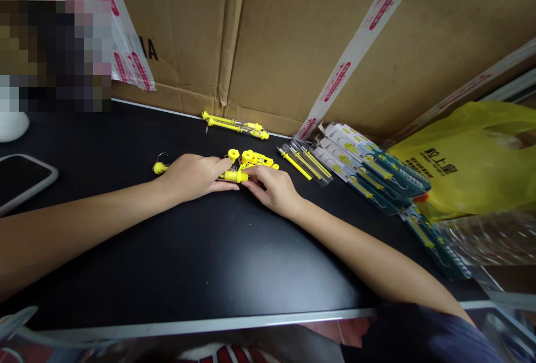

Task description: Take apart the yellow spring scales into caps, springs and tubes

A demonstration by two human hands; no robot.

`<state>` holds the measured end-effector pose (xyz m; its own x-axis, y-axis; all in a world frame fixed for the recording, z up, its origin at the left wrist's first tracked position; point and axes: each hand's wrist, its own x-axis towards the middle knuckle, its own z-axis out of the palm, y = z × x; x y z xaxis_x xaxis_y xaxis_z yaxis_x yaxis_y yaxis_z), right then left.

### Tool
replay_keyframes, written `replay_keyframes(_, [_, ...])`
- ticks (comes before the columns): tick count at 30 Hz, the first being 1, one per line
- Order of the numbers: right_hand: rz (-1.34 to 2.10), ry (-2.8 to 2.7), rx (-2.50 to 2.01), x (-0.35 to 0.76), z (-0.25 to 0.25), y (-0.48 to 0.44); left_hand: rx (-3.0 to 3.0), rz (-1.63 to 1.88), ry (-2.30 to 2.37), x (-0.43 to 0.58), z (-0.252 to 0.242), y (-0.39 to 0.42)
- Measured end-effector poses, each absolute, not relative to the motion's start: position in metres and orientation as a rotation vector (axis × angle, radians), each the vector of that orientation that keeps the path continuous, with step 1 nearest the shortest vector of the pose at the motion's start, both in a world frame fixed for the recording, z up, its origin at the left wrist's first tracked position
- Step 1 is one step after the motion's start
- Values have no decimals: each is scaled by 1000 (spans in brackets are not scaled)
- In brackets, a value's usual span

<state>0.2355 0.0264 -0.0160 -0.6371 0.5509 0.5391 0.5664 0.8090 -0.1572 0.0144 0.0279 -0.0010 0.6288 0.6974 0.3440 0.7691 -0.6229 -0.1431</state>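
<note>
Both of my hands meet on a thin yellow plastic tool (235,176) lying on the black table (209,262). My left hand (193,177) lies over its left part with fingers curled, and the tool's far end with a metal hook (159,167) sticks out beyond the hand. My right hand (271,187) pinches the tool's right end with thumb and fingers. Just behind the hands lies a small heap of yellow plastic parts (253,159).
Two more yellow tools (234,124) lie by the cardboard boxes (293,39) at the back. Clear sleeves with yellow sticks (307,163) and a fanned stack of teal packaged cards (368,167) lie right. A yellow plastic bag (473,162) is far right, a phone (23,178) left.
</note>
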Motion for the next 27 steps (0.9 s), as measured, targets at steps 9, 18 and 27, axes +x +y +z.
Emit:
replay_keyframes(9, [56,-2406,-959,235,-10,23,-2563,-380,-1173,15,-1,28])
replay_keyframes(18, [34,-2447,-911,234,-13,27,-2565,-390,-1163,15,-3,29])
replay_keyframes(27, [49,-2413,-843,235,-16,26,-2568,-390,-1169,14,-2,29])
